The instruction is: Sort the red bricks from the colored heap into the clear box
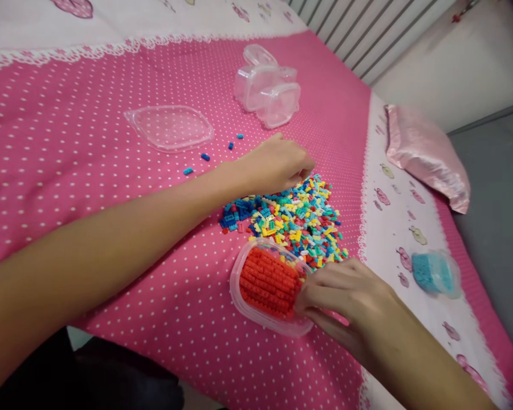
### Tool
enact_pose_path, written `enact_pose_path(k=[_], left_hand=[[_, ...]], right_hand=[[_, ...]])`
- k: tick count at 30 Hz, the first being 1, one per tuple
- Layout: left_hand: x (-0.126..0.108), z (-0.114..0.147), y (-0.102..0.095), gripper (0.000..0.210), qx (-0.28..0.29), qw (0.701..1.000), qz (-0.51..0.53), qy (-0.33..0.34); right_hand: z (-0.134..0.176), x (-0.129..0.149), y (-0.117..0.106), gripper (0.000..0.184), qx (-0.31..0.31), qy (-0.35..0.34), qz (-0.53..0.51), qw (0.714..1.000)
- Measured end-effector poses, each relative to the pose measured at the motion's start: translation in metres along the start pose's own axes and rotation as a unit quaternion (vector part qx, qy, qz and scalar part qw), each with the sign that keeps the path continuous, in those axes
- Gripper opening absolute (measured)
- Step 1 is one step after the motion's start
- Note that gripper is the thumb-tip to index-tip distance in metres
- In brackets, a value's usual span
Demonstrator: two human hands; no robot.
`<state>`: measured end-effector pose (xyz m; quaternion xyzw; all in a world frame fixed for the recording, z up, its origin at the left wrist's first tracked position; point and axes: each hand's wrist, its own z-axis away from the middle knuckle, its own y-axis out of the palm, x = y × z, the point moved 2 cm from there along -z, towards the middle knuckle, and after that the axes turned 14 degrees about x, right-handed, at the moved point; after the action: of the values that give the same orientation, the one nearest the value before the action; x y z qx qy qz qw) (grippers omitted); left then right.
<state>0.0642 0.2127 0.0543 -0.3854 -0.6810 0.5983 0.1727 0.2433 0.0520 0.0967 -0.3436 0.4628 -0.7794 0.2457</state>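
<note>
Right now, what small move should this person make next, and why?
Perhaps the left hand should pick a small red plastic brick from the multicoloured pile of plastic bricks: it is at that pile, while the right hand is at the clear plastic tub holding neat rows of red bricks.

Home bedroom, it seems: pink polka-dot bedspread [188, 319], shiny pink pillow [430, 156], pale slatted panel [363, 28] beyond

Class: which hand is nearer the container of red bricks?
Right. The right hand is at one end of the container; the left hand is apart, beyond it, at the mixed pile.
</note>
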Motion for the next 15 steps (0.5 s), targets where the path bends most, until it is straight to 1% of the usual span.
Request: enact_pose_path(k=[2,4,8,10,15], left_hand=[[0.0,0.0,0.0,0.017,-0.006,1.0,-0.001,0.001],[0.001,0.0,-0.001,0.018,-0.008,1.0,0.0,0.0],[0.002,0.001,-0.002,0.019,-0.017,1.0,0.004,0.011],[0.003,0.001,-0.002,0.019,-0.018,1.0,0.005,0.011],[-0.001,0.002,-0.007,0.02,-0.003,1.0,-0.006,-0.004]], right_hand=[[-0.002,0.003,0.0,0.029,0.002,0.005,0.009,1.0],[-0.004,0.004,0.0,0.028,0.015,0.003,0.028,0.999],[-0.01,-0.002,-0.002,0.022,0.057,-0.03,0.055,0.996],[-0.013,-0.006,-0.004,0.021,0.07,-0.034,0.059,0.995],[-0.016,-0.005,-0.005,0.024,0.079,0.004,0.046,0.996]])
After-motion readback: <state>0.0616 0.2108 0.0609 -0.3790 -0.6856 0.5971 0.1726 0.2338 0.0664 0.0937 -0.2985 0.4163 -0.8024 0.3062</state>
